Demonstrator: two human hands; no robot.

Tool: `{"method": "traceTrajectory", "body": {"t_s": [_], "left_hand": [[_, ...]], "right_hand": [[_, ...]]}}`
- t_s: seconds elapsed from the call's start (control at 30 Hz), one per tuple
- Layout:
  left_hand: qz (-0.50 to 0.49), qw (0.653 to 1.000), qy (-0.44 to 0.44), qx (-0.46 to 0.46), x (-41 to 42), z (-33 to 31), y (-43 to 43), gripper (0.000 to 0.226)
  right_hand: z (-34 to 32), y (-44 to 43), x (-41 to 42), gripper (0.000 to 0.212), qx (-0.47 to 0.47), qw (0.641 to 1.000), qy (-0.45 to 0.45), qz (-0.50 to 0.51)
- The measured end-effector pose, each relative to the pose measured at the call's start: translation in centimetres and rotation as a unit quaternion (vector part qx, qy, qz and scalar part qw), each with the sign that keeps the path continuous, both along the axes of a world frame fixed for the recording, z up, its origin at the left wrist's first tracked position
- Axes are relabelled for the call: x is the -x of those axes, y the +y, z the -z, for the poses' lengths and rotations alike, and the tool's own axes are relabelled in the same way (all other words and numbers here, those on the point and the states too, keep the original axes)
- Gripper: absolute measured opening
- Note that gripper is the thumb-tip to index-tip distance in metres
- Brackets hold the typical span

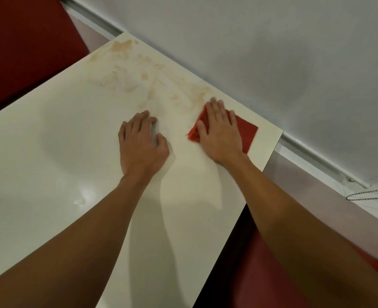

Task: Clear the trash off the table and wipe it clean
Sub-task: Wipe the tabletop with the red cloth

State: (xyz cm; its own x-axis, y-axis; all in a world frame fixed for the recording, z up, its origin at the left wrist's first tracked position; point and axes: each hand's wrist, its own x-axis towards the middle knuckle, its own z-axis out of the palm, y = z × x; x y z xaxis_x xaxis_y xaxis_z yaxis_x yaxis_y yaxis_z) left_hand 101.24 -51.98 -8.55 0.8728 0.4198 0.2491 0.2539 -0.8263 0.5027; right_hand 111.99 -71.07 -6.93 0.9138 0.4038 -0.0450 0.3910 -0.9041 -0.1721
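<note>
- Left grip [142,141]: palm down on the bench [50,163], fingers loosely bent with tips touching the surface, clamped on nothing.
- Right grip [220,132]: flat, fingers straight and spread, pressing down on a red cloth [248,132]. It is not curled round the cloth.
- Cloth: flat on the bench at 3 o'clock from the left grip, near the bench's wall-side edge and right-hand corner. It is bunched under the thumb side, with a smooth flap showing at 3 o'clock of the right grip.
- The two grips sit side by side, apart, with bare bench between them.
- Brown smears [125,70]: spread over the bench from 11 to 1 o'clock of the left grip, reaching the far corner. The nearest streaks end just beside the right grip's fingertips [215,101].
- Near half of the bench looks glossy, with a light glare at 7 o'clock of the left grip.
- Grey wall [272,52] runs along the bench's far edge.
- Red seat [23,52] at 10 o'clock beyond the bench, and more red upholstery at 5 o'clock under the right forearm.
- Bead chain [370,195] at 4 o'clock, off the bench.
</note>
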Motion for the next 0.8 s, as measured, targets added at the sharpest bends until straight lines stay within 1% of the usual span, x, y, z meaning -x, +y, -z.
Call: {"method": "traceTrajectory", "body": {"t_s": [0.03,0.07,0.1,0.2,0.23,0.27,0.3,0.37,0.43,0.47,0.5,0.57,0.63,0.67,0.7,0.73,0.8], "left_hand": [[0.002,1.0,0.0,0.002,0.0,0.0,0.0,0.046],[0.002,1.0,0.0,0.003,0.0,0.0,0.0,0.046],[0.0,1.0,0.001,0.001,0.0,0.0,0.1,0.047],[-0.005,1.0,0.004,-0.001,0.0,0.0,0.1,0.047],[-0.005,1.0,0.004,0.0,0.0,0.0,0.1,0.048],[-0.005,1.0,0.005,-0.002,0.0,0.0,0.1,0.048],[-0.005,1.0,0.006,-0.003,0.0,0.0,0.0,0.047],[-0.005,1.0,0.008,-0.003,0.0,-0.1,0.1,0.047],[-0.006,1.0,0.01,-0.003,0.1,0.0,-0.1,0.047],[-0.008,1.0,0.011,-0.005,0.0,-0.1,-0.1,0.047],[-0.01,1.0,0.01,-0.005,0.1,-0.1,-0.1,0.047],[-0.012,1.0,0.008,-0.004,0.1,0.0,-0.1,0.047],[-0.013,1.0,0.004,0.0,0.0,0.0,-0.1,0.046],[-0.012,1.0,0.004,0.002,0.0,-0.1,-0.1,0.046],[-0.012,1.0,0.004,0.003,0.0,-0.1,-0.1,0.046],[-0.013,1.0,0.004,0.002,0.0,-0.1,-0.1,0.046],[-0.012,1.0,0.005,-0.001,0.0,-0.1,-0.2,0.047]], "right_hand": [[0.1,-1.2,1.0,0.069,0.0,0.999,-0.006,-0.044],[0.2,-2.6,1.6,0.068,0.0,0.998,-0.007,-0.068],[0.4,-3.7,1.5,0.068,0.001,0.998,-0.013,-0.061],[0.4,-2.9,-1.3,0.072,0.002,0.998,-0.007,0.058],[0.4,-1.6,-2.2,0.073,0.006,0.996,-0.005,0.09],[0.5,-0.4,-2.7,0.073,0.009,0.995,-0.003,0.1],[0.5,0.7,-2.8,0.073,0.008,0.996,-0.003,0.088],[0.1,0.9,-1.4,0.071,0.001,1.0,0.002,0.006],[0.3,-1.3,1.0,0.069,0.004,0.996,-0.009,-0.091],[0.3,-2.8,1.7,0.067,0.004,0.994,-0.011,-0.113],[0.3,-4.0,1.6,0.067,0.005,0.994,-0.015,-0.109],[0.4,-4.3,-0.2,0.068,0.007,0.999,-0.017,-0.032],[0.5,-1.9,-2.4,0.071,0.013,0.998,-0.009,0.06],[0.4,-0.3,-3.2,0.072,0.009,0.997,-0.001,0.083],[0.3,1.0,-3.5,0.072,0.007,0.997,0.004,0.083],[0.4,1.8,-3.3,0.071,0.008,0.998,0.005,0.058],[0.2,1.3,-1.5,0.069,0.006,0.999,0.0,-0.038]]}}
